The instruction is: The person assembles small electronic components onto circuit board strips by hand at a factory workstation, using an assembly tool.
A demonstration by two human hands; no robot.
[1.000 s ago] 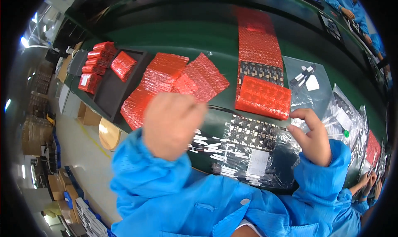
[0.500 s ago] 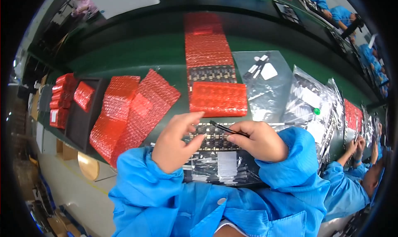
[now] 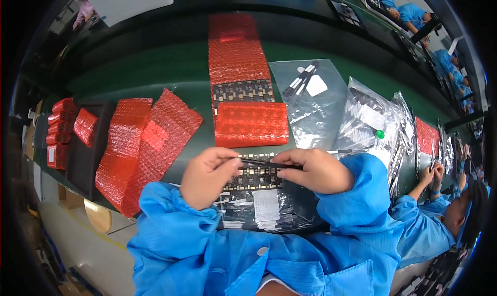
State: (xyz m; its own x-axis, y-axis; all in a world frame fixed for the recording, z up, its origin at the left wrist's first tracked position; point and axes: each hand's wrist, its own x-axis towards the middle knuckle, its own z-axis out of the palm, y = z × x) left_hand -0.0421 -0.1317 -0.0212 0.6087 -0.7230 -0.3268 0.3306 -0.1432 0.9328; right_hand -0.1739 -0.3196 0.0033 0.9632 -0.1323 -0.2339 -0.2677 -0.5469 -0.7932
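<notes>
1. A thin black strip (image 3: pixel 259 163) is at the centre of the clock, held nearly level between both hands above a circuit-board panel (image 3: pixel 248 182).
2. The left hand (image 3: pixel 207 177), between 8 and 9 o'clock, grasps the strip's left end between thumb and forefinger.
3. The right hand (image 3: pixel 321 172), at 3 o'clock, pinches the strip's other end between thumb and fingers.
4. At 6 o'clock, below the panel, lies clear plastic holding white-ended pieces and a pale printed label (image 3: pixel 266 205).
5. At 12 o'clock sits a red bubble-wrap bundle (image 3: pixel 252 124); just beyond it, a dark row of boards (image 3: pixel 243 91) lies on a long red bubble-wrap sheet (image 3: pixel 237 53).
6. At 1 o'clock, a flat clear bag (image 3: pixel 305 133) bears black-and-white strips (image 3: pixel 300 84) and a white patch.
7. At 2 o'clock, crinkled clear bags are heaped, one with a green round sticker (image 3: pixel 380 134).
8. Around 9 to 10 o'clock, red bubble-wrap pouches (image 3: pixel 121 151) overlap, next to a dark tray (image 3: pixel 77 164) carrying one red packet (image 3: pixel 85 125); more red packets (image 3: pixel 61 122) are stacked beyond.
9. Well apart, towards 3 to 4 o'clock, another person in a blue sleeve (image 3: pixel 424 239) works at the same bench.
</notes>
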